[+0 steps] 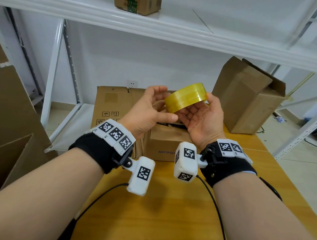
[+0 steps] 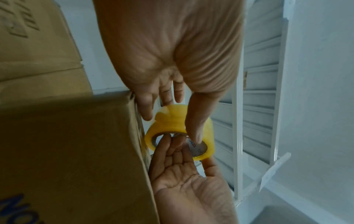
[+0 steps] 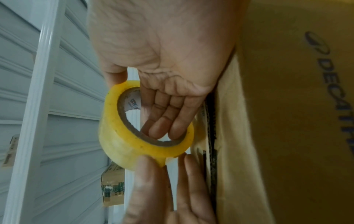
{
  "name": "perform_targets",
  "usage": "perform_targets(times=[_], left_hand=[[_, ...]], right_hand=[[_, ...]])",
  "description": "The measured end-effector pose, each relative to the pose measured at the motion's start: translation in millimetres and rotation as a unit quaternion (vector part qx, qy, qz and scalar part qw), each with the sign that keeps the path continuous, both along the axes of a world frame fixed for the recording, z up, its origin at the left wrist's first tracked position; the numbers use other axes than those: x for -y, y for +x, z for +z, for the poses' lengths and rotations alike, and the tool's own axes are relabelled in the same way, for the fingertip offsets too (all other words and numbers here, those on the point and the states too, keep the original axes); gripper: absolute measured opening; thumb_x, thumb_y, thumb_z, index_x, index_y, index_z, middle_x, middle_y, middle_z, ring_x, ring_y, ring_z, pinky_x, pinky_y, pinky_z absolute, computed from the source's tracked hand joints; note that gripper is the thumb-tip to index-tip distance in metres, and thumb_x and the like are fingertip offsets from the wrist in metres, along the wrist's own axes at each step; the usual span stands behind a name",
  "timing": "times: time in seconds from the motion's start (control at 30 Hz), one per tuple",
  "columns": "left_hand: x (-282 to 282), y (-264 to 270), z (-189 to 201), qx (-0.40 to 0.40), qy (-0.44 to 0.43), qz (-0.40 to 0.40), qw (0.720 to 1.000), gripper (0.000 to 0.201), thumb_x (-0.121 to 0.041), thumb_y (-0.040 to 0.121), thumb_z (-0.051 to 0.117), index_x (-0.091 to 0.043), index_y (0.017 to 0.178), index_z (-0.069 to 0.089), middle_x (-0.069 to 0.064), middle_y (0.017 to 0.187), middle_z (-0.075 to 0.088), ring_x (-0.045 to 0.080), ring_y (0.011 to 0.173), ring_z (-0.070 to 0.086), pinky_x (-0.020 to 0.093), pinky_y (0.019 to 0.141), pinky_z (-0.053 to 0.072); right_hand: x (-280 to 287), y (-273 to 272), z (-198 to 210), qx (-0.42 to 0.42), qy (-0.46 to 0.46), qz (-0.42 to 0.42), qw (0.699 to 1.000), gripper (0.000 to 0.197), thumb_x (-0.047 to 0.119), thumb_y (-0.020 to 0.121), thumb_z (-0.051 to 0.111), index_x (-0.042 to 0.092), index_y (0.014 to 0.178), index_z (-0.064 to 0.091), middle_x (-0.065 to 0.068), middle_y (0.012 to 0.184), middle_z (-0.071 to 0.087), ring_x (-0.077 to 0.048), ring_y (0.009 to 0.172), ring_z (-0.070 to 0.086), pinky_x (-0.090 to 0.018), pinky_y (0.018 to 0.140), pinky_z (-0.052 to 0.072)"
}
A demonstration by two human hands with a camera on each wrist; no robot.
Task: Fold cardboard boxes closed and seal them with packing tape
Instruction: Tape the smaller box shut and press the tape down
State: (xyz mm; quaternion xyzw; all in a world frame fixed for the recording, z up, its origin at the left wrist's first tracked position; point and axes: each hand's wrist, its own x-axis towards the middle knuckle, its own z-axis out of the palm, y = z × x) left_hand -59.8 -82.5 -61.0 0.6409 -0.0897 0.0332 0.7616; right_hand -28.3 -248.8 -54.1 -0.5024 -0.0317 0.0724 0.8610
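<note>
While the right hand (image 1: 200,117) hooks its fingers (image 3: 162,121) through the core of the yellow tape roll (image 1: 186,99), thumb on the rim, the left hand (image 1: 150,112) pinches the roll's outer face, both at frame centre above the small box (image 1: 163,144). The roll looks light and stiff, its wound surface slick, so the core gives the surest hold. Only the right wrist view shows the fingers inside the core; the head view alone shows the table (image 1: 166,213)

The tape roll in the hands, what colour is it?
Translucent yellow, with a brown cardboard core; the tape roll shows best in the right wrist view.
</note>
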Motion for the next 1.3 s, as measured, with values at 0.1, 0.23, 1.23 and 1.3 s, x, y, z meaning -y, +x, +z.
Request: perform_targets(times=[0.1,0.23,1.23,1.3], left_hand=[[4.2,4.5,6.4,0.010,0.094,-0.009,0.995,0.086,0.008,0.067,0.082,-0.024,0.134,0.039,-0.007,0.136,0.047,0.017,0.120,0.057,0.039,0.097,0.054],[10.0,10.8,11.7,0.034,0.154,0.044,0.987,0.065,0.008,0.075,0.076,-0.018,0.122,0.040,-0.003,0.125,0.049,0.017,0.110,0.061,0.033,0.081,0.060],[-24.6,17.5,27.2,0.012,0.067,0.031,0.997,0.053,0.023,0.080,0.054,-0.019,0.113,0.050,0.013,0.132,0.051,0.033,0.107,0.061,0.058,0.090,0.050],[-25.9,18.2,29.5,0.023,0.072,0.027,0.997,0.056,0.027,0.078,0.050,-0.013,0.118,0.049,0.012,0.133,0.051,0.028,0.099,0.061,0.051,0.087,0.051]], right_hand=[[1.1,0.6,3.2,-0.012,0.011,-0.001,1.000,0.051,0.047,0.099,0.039,0.008,0.115,0.068,-0.015,0.110,0.072,-0.031,0.103,0.068,-0.043,0.101,0.051],[4.7,1.0,6.0,-0.023,0.009,0.001,1.000,0.054,0.049,0.101,0.039,0.006,0.120,0.066,-0.017,0.110,0.072,-0.030,0.100,0.071,-0.042,0.097,0.055],[-24.2,7.3,-5.8,0.260,-0.374,-0.176,0.872,0.062,0.077,0.075,0.049,0.028,0.114,0.051,-0.005,0.117,0.053,-0.019,0.106,0.054,-0.033,0.089,0.047],[-24.8,5.0,-7.5,0.286,-0.401,-0.167,0.854,0.054,0.075,0.077,0.049,0.036,0.115,0.048,-0.002,0.118,0.052,-0.016,0.106,0.052,-0.031,0.087,0.045]])
